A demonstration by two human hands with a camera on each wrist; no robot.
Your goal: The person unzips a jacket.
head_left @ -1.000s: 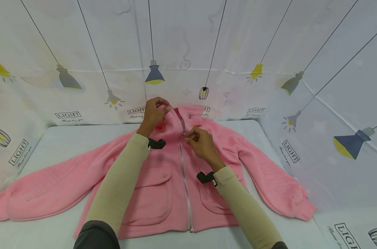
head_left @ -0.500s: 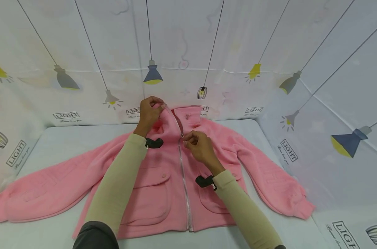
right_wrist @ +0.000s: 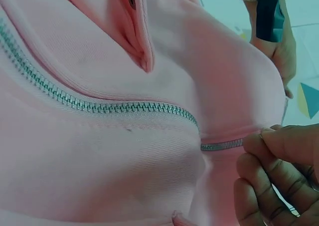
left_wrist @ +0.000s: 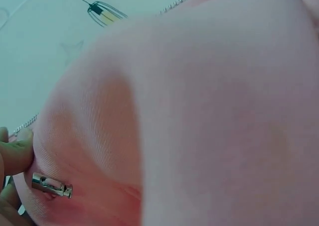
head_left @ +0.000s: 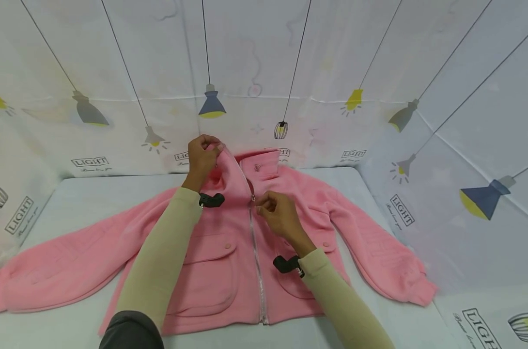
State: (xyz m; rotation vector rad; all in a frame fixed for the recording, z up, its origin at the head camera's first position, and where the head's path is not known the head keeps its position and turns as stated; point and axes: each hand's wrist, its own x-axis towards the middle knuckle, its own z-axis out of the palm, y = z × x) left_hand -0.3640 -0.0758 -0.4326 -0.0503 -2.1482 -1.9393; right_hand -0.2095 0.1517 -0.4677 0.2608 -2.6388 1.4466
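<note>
A pink jacket (head_left: 220, 218) lies front up, sleeves spread to both sides. My left hand (head_left: 200, 157) pinches the top edge of its collar and lifts that side; the fingers (left_wrist: 17, 153) also show beside a metal fitting (left_wrist: 51, 184) in the left wrist view. At the upper chest, my right hand (head_left: 282, 215) pinches the zipper pull, which is largely hidden by the fingertips. The slider (head_left: 253, 198) sits just beside them. Above it the zip is parted; below, the closed metal zipper (head_left: 260, 276) runs down to the hem.
Beneath the jacket is a white-covered table (head_left: 102, 186). A white backdrop (head_left: 246, 63) printed with hanging lamps rises behind it and along both sides. Flap pockets (head_left: 209, 276) lie on the jacket's front, and the right sleeve (head_left: 377, 252) reaches toward the table's right side.
My right hand has moved down the front with the slider, and the parted stretch of zip is longer. My left hand has shifted left, drawing the collar edge with it.
</note>
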